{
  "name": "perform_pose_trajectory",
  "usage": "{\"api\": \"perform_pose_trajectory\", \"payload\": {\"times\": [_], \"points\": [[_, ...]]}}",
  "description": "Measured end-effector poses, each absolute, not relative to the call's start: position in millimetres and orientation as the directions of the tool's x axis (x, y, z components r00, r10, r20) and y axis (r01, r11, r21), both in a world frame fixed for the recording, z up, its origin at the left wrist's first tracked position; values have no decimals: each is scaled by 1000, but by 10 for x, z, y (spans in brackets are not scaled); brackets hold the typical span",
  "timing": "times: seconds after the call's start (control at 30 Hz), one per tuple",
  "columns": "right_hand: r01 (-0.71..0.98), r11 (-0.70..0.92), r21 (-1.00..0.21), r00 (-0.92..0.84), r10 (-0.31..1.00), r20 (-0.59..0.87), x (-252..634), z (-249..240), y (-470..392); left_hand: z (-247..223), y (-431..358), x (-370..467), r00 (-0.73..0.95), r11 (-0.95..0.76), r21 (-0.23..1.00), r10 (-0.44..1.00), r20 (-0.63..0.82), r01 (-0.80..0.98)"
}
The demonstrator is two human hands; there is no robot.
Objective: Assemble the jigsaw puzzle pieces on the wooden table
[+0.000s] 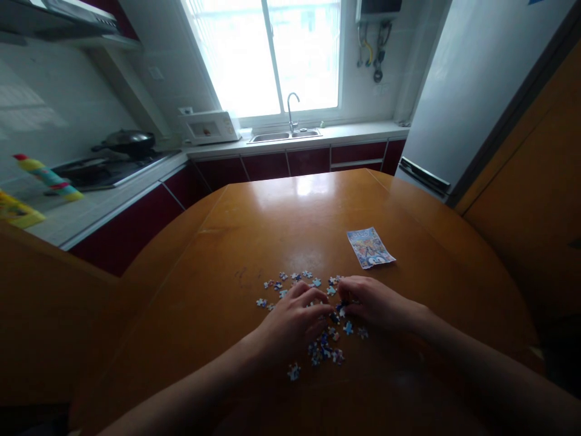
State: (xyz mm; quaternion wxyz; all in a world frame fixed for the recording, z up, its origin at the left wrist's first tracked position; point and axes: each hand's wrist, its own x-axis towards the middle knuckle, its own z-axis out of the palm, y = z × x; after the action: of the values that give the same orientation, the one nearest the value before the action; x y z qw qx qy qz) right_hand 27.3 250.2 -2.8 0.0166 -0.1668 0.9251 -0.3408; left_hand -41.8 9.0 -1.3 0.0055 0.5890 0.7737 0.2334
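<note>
Here's the printed sheet (370, 248) lying on the wooden table (272, 230), and your puzzle pieces (324, 350) are scattered on your side of it, mostly off to its left. Your right hand (374, 300) is down just on the near side of that sheet, fingers curled in among the pieces, though I can't tell whether they pinch one. Your left hand (297, 315), farther left of the sheet, arches over the scatter with fingers loosely bent, any grip hidden from view.
</note>
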Motion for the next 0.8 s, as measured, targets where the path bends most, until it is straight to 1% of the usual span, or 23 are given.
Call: {"api": "perform_pose_trajectory", "payload": {"times": [0.1, 0.17, 0.37, 0.47, 0.57, 0.7, 0.8], "points": [[-293, 667, -685, -943, -320, 91, 274, -46, 2510, -57, 309, -380, -419, 309, 390, 877, 236, 867], [-280, 629, -725, -944, -316, 91, 280, -43, 2514, -96, 428, -391, -461, 355, 393, 859, 220, 848], [-174, 510, -842, -967, -252, 47, 274, -18, 2555, -162, 523, -459, -479, 345, 473, 855, 198, 811], [-148, 517, -843, -978, -201, 48, 248, 1, 2640, -159, 497, -471, -513, 387, 465, 839, 179, 796], [-127, 557, -821, -984, -174, 34, 237, 15, 2715, -143, 489, -462, -542, 438, 412, 821, 180, 799], [-119, 516, -848, -975, -223, 1, 273, 8, 2680, -128, 489, -440, -558, 478, 351, 811, 175, 805], [-178, 514, -839, -960, -279, 33, 305, -8, 2584, -124, 487, -431, -546, 446, 385, 812, 206, 808]]}}
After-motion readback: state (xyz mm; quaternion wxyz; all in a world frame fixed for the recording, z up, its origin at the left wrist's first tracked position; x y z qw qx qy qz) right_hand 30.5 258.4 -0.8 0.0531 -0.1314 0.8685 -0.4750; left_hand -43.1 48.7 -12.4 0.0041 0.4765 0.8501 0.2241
